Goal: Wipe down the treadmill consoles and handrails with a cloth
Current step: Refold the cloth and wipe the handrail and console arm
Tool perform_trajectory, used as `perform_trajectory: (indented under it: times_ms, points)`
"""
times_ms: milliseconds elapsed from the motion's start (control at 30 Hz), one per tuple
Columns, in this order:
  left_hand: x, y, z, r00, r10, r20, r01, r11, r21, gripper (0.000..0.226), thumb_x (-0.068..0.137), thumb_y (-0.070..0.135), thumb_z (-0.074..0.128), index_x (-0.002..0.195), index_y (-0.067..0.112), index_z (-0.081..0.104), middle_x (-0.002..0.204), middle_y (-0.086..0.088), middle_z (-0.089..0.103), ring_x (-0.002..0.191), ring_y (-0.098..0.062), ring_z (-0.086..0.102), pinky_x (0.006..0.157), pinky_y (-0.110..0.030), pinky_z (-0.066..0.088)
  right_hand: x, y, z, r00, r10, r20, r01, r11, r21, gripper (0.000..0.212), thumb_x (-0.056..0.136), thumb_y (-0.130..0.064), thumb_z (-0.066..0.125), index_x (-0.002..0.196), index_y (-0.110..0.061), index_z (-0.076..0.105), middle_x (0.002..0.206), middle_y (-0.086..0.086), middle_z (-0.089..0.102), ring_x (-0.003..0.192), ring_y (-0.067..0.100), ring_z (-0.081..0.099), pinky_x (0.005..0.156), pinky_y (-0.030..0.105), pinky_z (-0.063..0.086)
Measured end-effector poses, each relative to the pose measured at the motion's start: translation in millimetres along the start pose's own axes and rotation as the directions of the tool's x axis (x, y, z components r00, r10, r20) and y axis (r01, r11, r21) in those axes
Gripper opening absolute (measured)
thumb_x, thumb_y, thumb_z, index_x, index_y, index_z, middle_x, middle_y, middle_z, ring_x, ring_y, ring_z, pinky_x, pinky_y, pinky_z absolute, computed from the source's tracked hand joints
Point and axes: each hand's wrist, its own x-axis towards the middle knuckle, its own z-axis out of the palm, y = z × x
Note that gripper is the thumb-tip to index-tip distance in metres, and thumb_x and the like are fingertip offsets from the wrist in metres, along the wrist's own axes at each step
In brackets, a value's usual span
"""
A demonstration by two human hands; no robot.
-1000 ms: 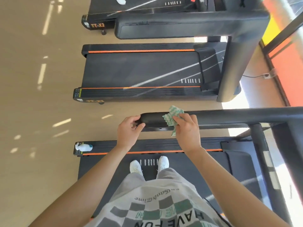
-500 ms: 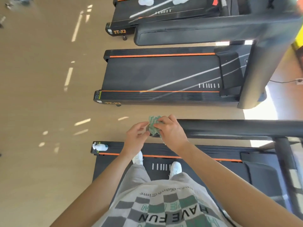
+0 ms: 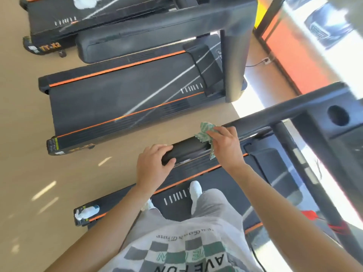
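On near handrail [image 3: 188, 147], green cloth [image 3: 205, 132] lay pressed under right hand [image 3: 225, 146], fingers curled over it, gripping cloth against rail. Left hand [image 3: 153, 165] closed around rail's end cap, just left of cloth. Person stood on belt [image 3: 222, 183], white shoe [image 3: 195, 190] between arms. Spray bottle [image 3: 86, 212] lay at deck's rear left corner. Second treadmill [image 3: 125, 99] sat far across floor strip.
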Motion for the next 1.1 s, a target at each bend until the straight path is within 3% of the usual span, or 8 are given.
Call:
perform_trajectory:
  times_ms: [233, 400, 467, 600, 833, 967, 1100]
  points:
    - [18, 46, 7, 0.994, -0.107, 0.005, 0.103, 0.965, 0.242, 0.032, 0.076, 0.041, 0.063, 0.101, 0.023, 0.066, 0.096, 0.004, 0.065, 0.088, -0.025, 0.059, 0.080, -0.040, 0.048, 7, 60, -12, 0.985, 0.084, -0.149, -0.090, 0.996, -0.030, 0.034, 0.082, 0.013, 0.062, 0.106, -0.006, 0.076, 0.108, 0.013, 0.070, 0.084, 0.037, 0.052, 0.074, 0.043, 0.055]
    - [51, 123, 46, 0.998, 0.012, 0.056, -0.024, 0.978, 0.209, 0.048, 0.080, 0.050, 0.055, 0.120, 0.025, 0.065, 0.118, 0.005, 0.065, 0.108, -0.024, 0.059, 0.095, -0.040, 0.046, -3, 75, -16, 0.993, -0.047, -0.109, 0.051, 0.998, 0.037, 0.034, 0.091, -0.002, 0.044, 0.107, -0.006, 0.074, 0.118, 0.011, 0.067, 0.087, 0.031, 0.049, 0.080, 0.032, 0.049]
    - [68, 152, 64, 0.994, 0.065, 0.089, -0.083, 0.974, 0.210, 0.052, 0.083, 0.050, 0.060, 0.128, 0.024, 0.062, 0.129, 0.003, 0.063, 0.117, -0.024, 0.058, 0.100, -0.041, 0.046, -1, 99, -24, 0.990, -0.098, -0.100, 0.103, 0.994, 0.047, 0.029, 0.090, 0.001, 0.052, 0.107, -0.006, 0.075, 0.119, 0.012, 0.068, 0.087, 0.031, 0.050, 0.080, 0.033, 0.049]
    - [91, 198, 91, 0.987, 0.106, 0.125, -0.130, 0.970, 0.205, 0.057, 0.087, 0.050, 0.066, 0.136, 0.023, 0.058, 0.137, 0.003, 0.060, 0.125, -0.024, 0.053, 0.105, -0.042, 0.044, 16, 167, -51, 0.992, -0.004, -0.127, 0.009, 0.999, 0.036, 0.033, 0.078, 0.012, 0.070, 0.106, -0.004, 0.076, 0.119, 0.014, 0.068, 0.085, 0.036, 0.053, 0.076, 0.040, 0.053]
    - [111, 247, 117, 0.974, 0.137, 0.182, -0.177, 0.958, 0.224, 0.057, 0.092, 0.046, 0.067, 0.144, 0.025, 0.054, 0.140, 0.007, 0.058, 0.124, -0.020, 0.055, 0.100, -0.038, 0.044, 44, 265, -85, 0.972, 0.177, -0.153, -0.183, 0.983, -0.032, 0.039, 0.080, 0.013, 0.069, 0.113, -0.006, 0.076, 0.121, 0.013, 0.069, 0.092, 0.036, 0.050, 0.077, 0.041, 0.053]
    - [114, 254, 118, 0.981, 0.104, 0.162, -0.142, 0.960, 0.241, 0.055, 0.089, 0.044, 0.071, 0.139, 0.025, 0.058, 0.127, 0.005, 0.064, 0.113, -0.019, 0.059, 0.092, -0.033, 0.044, 51, 273, -90, 0.934, 0.291, -0.210, -0.299, 0.954, -0.010, 0.039, 0.080, 0.016, 0.066, 0.111, -0.005, 0.075, 0.120, 0.013, 0.070, 0.092, 0.035, 0.049, 0.075, 0.041, 0.054]
    - [124, 267, 117, 0.979, 0.051, 0.197, -0.100, 0.963, 0.249, 0.047, 0.084, 0.041, 0.074, 0.125, 0.022, 0.061, 0.109, 0.004, 0.062, 0.097, -0.020, 0.060, 0.080, -0.031, 0.045, 43, 254, -82, 0.957, 0.241, -0.161, -0.238, 0.970, 0.043, 0.041, 0.071, 0.016, 0.074, 0.106, -0.006, 0.076, 0.112, 0.010, 0.070, 0.086, 0.033, 0.050, 0.073, 0.036, 0.051]
